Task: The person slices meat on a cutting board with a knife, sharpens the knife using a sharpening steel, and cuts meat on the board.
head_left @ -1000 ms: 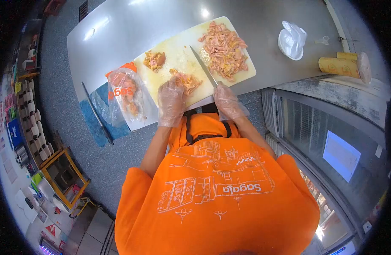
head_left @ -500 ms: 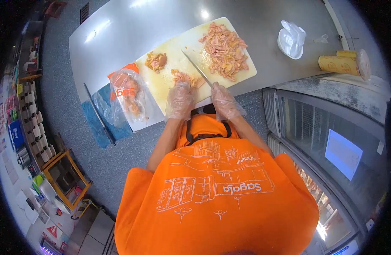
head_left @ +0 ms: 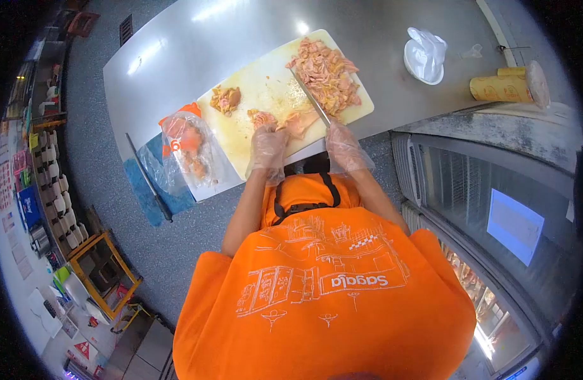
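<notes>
And here the gloved right hand [head_left: 347, 149] grips the knife [head_left: 312, 96], blade angled away from the body, while the left hand's [head_left: 268, 151] fingers bunch over meat [head_left: 262, 118] on the cutting board [head_left: 269, 87], seemingly steadying it; the cut pile [head_left: 328, 73] lies farther off, likely for elbow room.

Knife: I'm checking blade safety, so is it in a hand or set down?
In hand: the right gloved hand closes around the handle end of the knife, whose blade angles over the cutting board.
</notes>
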### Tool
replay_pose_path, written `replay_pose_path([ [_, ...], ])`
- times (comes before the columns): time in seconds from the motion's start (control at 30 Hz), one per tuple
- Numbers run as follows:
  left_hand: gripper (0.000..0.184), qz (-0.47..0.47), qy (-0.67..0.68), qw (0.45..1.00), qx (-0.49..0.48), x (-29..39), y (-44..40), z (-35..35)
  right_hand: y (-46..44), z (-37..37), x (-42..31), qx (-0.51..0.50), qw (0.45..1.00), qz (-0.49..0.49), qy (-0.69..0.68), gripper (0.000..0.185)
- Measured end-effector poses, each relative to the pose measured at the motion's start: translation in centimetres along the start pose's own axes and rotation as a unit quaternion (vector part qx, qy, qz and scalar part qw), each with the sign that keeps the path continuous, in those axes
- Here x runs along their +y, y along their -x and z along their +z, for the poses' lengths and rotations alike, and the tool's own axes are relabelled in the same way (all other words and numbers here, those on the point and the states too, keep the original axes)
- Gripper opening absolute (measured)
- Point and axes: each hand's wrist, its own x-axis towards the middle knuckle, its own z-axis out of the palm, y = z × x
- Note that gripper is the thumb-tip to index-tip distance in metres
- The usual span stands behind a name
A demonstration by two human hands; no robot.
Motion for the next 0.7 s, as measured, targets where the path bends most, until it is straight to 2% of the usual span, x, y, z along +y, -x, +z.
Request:
replay_pose_path([
  [0.03,0.024,0.036,-0.124,0.991,0.028,1.5,0.9,-0.6,0.0,-0.1,0.0,0.001,1.000,-0.001,0.003,0.020],
  [0.13,0.018,0.144,-0.226,0.958,0.102,2.7,2.5,-1.3,1.0,-1.1,-2.4,-0.016,0.998,0.027,-0.049,0.021],
  [0.23,0.012,0.345,-0.411,0.840,0.082,0.7,0.8,0.7,1.5,-1.0,-4.5,-0.110,0.994,-0.004,-0.021,0.034],
  [0.3,0.012,0.323,-0.456,0.827,0.064,-0.5,0.6,1.5,1.0,-1.3,-4.7,-0.138,0.990,0.023,-0.015,0.033],
  [0.4,0.012,0.346,-0.455,0.820,0.046,-0.8,0.8,1.5,0.8,-1.9,-3.3,-0.084,0.995,0.045,-0.003,0.028],
  [0.57,0.009,0.391,-0.409,0.822,0.063,-0.5,1.1,0.9,1.4,-0.7,-3.0,-0.104,0.994,-0.021,0.020,0.022],
  [0.6,0.009,0.394,-0.404,0.823,0.069,-0.7,1.1,1.0,2.1,-1.0,-3.2,-0.079,0.993,-0.082,0.025,0.021],
  [0.7,0.007,0.366,-0.427,0.823,0.077,-1.3,0.8,1.5,3.5,-1.6,-3.4,-0.069,0.995,-0.070,0.024,0.018],
])
